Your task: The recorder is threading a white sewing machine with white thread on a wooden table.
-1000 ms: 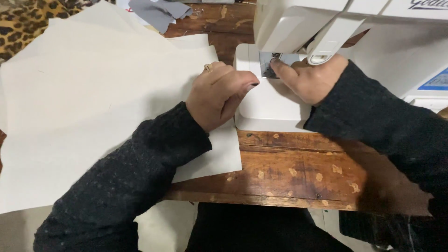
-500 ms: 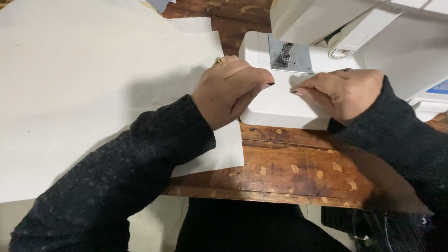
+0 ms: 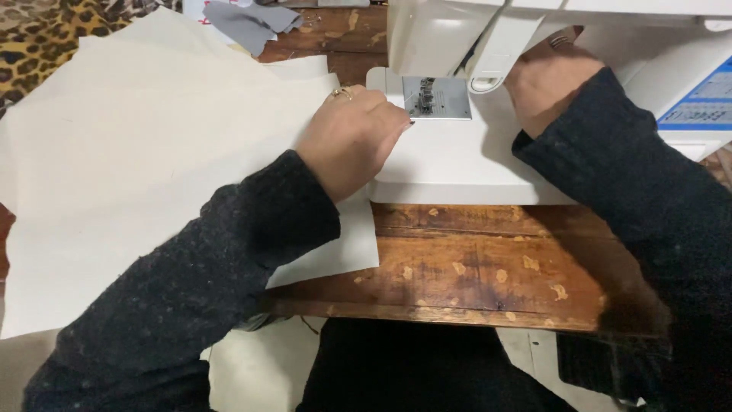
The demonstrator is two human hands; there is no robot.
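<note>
A: Presently, item 1: left hand (image 3: 352,139), fingers curled and knuckles up, pressing flat on the cream fabric sheet (image 3: 145,175) where it meets the sewing machine bed (image 3: 457,164). It grips nothing; a ring shows on 1 finger.

B: Item 2?

A: Right hand (image 3: 550,78), raised behind the presser foot (image 3: 427,95), against the machine's arm (image 3: 488,38). Its fingers are hidden, so I cannot tell whether it holds anything.

B: Step in hand?

A: Judged as positioning: the fabric edge sits just left of the needle plate (image 3: 436,99), not yet under the foot. A next move would call for sliding that edge rightward beneath the foot, kept square.

B: Edges and room?

A: The sheet's near corner overhangs the wooden table (image 3: 488,267) front, beside the left sleeve. Bare wood lies in front of the bed. Left of the machine the fabric spreads widely, giving room to feed. Far left, a leopard-print cloth (image 3: 38,38); at top, grey fabric scraps (image 3: 244,23). Right, the machine's blue control panel (image 3: 701,103) crowds the right forearm.
</note>
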